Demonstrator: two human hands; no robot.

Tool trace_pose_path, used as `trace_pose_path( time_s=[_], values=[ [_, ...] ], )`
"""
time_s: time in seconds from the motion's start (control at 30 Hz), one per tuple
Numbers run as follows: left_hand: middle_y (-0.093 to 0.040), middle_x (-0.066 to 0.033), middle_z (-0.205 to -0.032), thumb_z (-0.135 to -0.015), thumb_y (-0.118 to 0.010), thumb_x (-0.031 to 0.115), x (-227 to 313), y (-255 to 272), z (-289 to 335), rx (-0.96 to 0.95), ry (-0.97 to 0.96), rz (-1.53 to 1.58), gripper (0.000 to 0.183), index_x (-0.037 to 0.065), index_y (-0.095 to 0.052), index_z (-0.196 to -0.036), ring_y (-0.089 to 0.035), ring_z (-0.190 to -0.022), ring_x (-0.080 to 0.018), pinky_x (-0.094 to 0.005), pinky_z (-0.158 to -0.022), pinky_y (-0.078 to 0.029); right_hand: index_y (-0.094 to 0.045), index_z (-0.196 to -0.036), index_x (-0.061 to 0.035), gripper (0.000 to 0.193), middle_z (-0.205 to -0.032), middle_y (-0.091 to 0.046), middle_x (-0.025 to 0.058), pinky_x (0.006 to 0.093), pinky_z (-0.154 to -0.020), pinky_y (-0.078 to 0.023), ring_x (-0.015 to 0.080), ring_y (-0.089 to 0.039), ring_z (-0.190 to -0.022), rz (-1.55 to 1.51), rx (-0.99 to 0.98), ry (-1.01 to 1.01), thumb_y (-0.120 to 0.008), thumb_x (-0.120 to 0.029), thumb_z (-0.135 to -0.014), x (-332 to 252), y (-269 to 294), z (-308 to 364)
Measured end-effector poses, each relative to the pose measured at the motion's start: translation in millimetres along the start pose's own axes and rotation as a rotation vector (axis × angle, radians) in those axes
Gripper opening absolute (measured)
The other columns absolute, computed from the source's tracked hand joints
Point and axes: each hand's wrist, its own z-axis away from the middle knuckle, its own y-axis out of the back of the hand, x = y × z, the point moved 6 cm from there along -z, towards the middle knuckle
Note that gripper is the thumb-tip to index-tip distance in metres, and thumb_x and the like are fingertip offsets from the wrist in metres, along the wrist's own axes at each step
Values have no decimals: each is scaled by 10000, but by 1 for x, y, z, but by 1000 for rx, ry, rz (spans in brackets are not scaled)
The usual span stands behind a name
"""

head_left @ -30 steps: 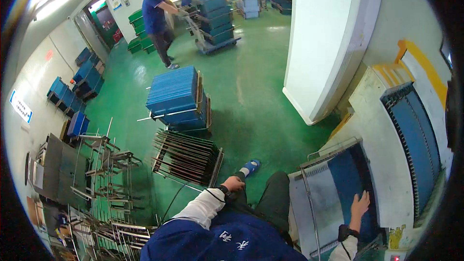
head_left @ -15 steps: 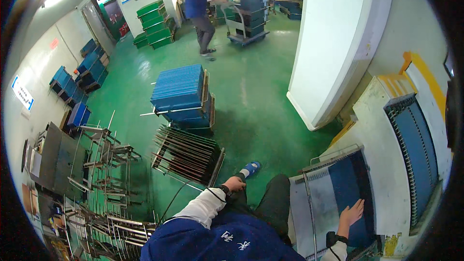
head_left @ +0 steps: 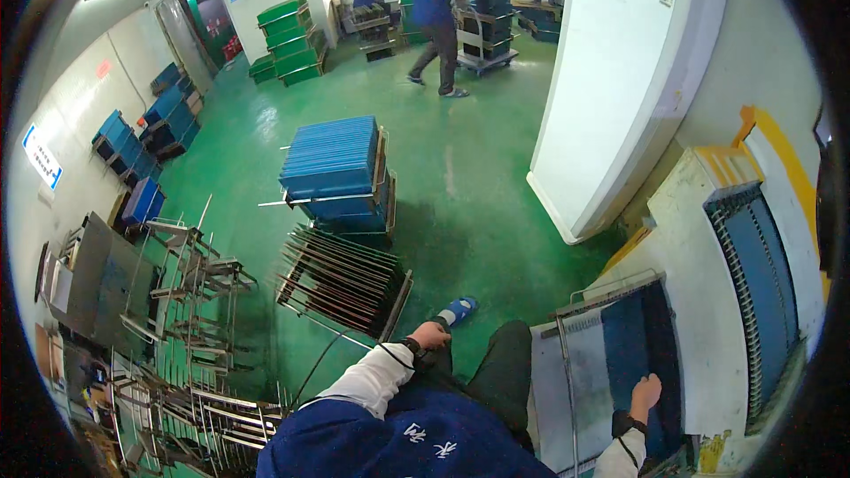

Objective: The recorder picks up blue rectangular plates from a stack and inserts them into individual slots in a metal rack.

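My left hand [head_left: 429,335] rests at my left knee, its fingers curled in and nothing visible in them. A dark band circles that wrist. To my right, my right hand [head_left: 647,394] is over a dark blue panel [head_left: 627,336] in the pale tray of a machine. Its fingers are bent into a loose fist, and no object shows in them. Whether the knuckles touch the panel I cannot tell. A metal rail [head_left: 569,389] runs along the tray's near side. Beyond the tray, the machine's slot [head_left: 770,274] shows another blue surface edged by a coil-like chain.
Ahead stand a rack of dark boards [head_left: 341,279] and a stack of blue boards [head_left: 332,155]. Metal racks [head_left: 199,292] crowd the left. A white cabinet [head_left: 611,80] rises at the right. Farther off, a person [head_left: 434,0] walks by a loaded trolley [head_left: 487,57]; green crates [head_left: 288,40] stand behind.
My right hand has gone from flat, spread fingers to a loose fist, staying over the panel. My left hand has hardly moved. The far person and trolley have moved right.
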Motion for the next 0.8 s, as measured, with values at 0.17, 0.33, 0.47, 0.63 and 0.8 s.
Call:
trace_pose_path(
  time_s=[0.17, 0.33, 0.47, 0.63, 0.8],
  values=[
    [-657, -65, -688, -781, -620, 328, 1, -3, 2, -17, 19, 23, 321, 16, -691, -803, -596, -548, -173, -302, -522, -480, -594, -938, -5, 214, -868, -611, 191, 468, -679, -449, 387, -578, -801, 121, -167, 48, -641, -124, -767, -5, 11, 1],
    [-670, -93, -732, -781, -635, 344, 0, -2, 3, -46, 46, -38, 353, 7, -674, -880, -627, -635, -192, -325, -603, -498, -545, -837, 10, 174, -863, -588, 212, 471, -690, -420, 409, -547, -819, -2, -226, 54, -639, -120, -770, -21, 14, 18],
    [-672, -100, -748, -781, -634, 340, 2, -2, 1, -23, 18, -92, 349, 8, -675, -880, -630, -644, -199, -321, -617, -500, -566, -916, 12, 208, -897, -600, 218, 482, -722, -421, 414, -549, -842, -45, -127, -13, -625, -141, -788, -25, 5, 31],
    [-667, -85, -753, -780, -639, 338, -11, -1, -5, -38, -8, -69, 347, 6, -677, -875, -620, -632, -188, -316, -613, -498, -562, -1065, 37, 369, -1039, -597, 223, 454, -809, -444, 390, -557, -976, -34, -173, -96, -622, -202, -790, -32, 3, 35],
    [-660, -79, -733, -777, -648, 347, -9, -5, -4, -42, 33, 6, 360, -1, -676, -865, -612, -621, -180, -313, -593, -493, -559, -1126, 22, 416, -1093, -594, 212, 437, -829, -457, 368, -565, -1009, 19, -200, -179, -616, -221, -794, -40, 17, 39]
  ],
)
